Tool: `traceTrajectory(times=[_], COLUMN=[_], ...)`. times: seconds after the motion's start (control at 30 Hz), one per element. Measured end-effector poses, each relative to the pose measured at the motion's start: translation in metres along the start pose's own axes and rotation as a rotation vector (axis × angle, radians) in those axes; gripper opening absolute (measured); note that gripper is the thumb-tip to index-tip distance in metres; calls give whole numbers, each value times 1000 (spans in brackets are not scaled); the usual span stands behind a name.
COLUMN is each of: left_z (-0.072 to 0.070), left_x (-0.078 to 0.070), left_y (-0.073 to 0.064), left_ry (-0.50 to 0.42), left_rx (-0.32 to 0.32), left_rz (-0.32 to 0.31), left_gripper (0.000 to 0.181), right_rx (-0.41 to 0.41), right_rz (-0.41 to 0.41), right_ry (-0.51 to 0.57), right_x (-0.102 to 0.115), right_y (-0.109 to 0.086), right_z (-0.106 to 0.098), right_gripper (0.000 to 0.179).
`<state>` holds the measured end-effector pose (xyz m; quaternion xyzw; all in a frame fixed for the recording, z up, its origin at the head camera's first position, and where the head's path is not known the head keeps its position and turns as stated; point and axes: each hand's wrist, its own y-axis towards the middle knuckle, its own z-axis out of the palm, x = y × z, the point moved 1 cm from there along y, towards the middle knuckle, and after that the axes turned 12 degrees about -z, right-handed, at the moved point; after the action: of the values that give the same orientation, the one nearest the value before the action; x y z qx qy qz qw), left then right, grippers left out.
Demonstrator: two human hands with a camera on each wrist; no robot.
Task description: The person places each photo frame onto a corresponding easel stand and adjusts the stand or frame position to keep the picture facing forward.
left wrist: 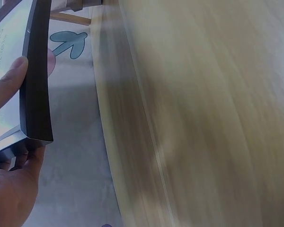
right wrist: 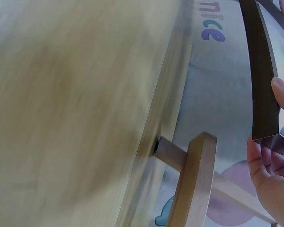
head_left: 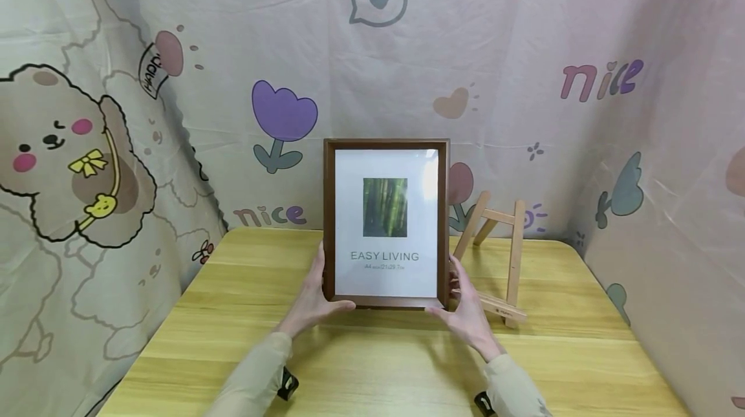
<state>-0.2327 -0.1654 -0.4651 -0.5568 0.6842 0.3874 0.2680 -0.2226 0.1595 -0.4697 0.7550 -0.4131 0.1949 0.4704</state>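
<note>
A brown picture frame stands upright, held up above the table, its front with a bamboo picture and "EASY LIVING" facing me. My left hand grips its lower left corner, with the thumb on the front and fingers behind, as the left wrist view of the frame shows. The lower right corner is gripped by my right hand; in the right wrist view the thumb lies on the front of the frame. Close to the right hand, partly behind it, stands a small wooden easel.
The light wood-grain table fills the space under both hands. Printed cloth hangs behind it and along the left and right sides. A black strap end hangs by the left sleeve, another by the right.
</note>
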Motion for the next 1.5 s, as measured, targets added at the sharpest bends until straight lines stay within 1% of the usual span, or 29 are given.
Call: traceTrajectory(times=[0.27, 0.47, 0.67, 0.87, 1.0, 1.13, 1.37, 1.5], left_z=[13, 21, 29, 37, 42, 46, 55, 58], left_x=[-3, -8, -13, -16, -18, -20, -24, -27], left_y=[11, 18, 24, 30, 32, 35, 41, 44], left_ry=[2, -14, 11, 1, -18, -27, -2, 12], left_rx=[15, 23, 35, 47, 59, 80, 91, 108], left_rz=[61, 78, 79, 101, 97, 83, 85, 69], left_gripper=[145, 144, 142, 142, 142, 142, 143, 142], right_rx=[-6, -22, -30, -17, -7, -14, -2, 0], right_rz=[12, 17, 25, 56, 69, 59, 89, 98], right_ry=[-5, -24, -52, -75, -92, -96, -119, -115], right_x=[-8, -11, -15, -18, -19, -21, -24, -26], right_y=[-3, -4, -5, -7, -9, -11, -12, -12], right_z=[-13, -22, -29, -37, -42, -47, -55, -59], right_gripper=[121, 122, 123, 123, 123, 123, 124, 123])
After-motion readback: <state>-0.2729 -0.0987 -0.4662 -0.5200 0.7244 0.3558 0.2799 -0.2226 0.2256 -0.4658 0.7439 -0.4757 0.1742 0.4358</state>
